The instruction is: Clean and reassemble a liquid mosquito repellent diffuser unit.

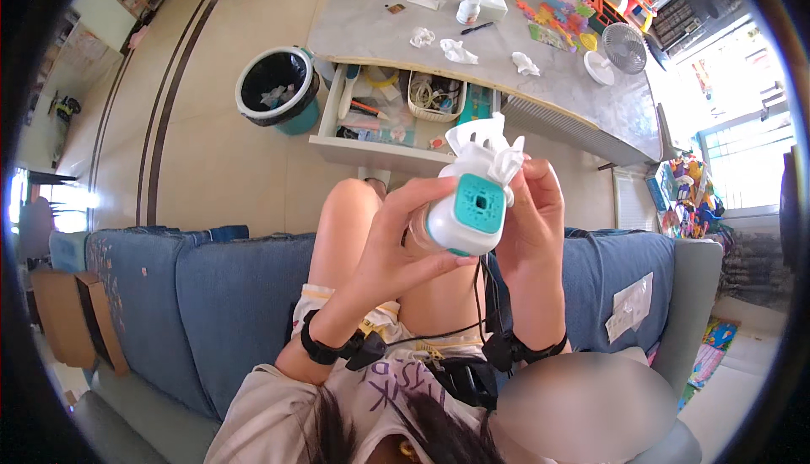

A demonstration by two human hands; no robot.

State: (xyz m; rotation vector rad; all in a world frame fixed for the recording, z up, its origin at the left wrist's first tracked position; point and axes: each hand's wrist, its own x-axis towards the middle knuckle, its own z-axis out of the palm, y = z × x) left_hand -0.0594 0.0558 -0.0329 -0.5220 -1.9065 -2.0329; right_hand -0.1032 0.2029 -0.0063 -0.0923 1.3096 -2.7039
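My left hand (pixel 390 240) is wrapped round a rounded white device (pixel 445 226) with a teal square end face that has a small dark opening in its middle. It is held up above my lap, the teal face turned toward me. Thumb and fingers of my right hand (pixel 537 211) pinch a crumpled white tissue (pixel 504 159) against the device's far right side. More of the tissue sticks up beyond the device. The device's exact kind cannot be made out.
Beyond my knees stands a grey desk (pixel 371 38) with an open drawer (pixel 329 139) of small items. Crumpled tissues (pixel 458 51), a white bottle (pixel 469 10) and a small fan (pixel 624 48) lie or stand on it. A lined trash bin (pixel 295 118) is left; I sit on a blue sofa (pixel 228 295).
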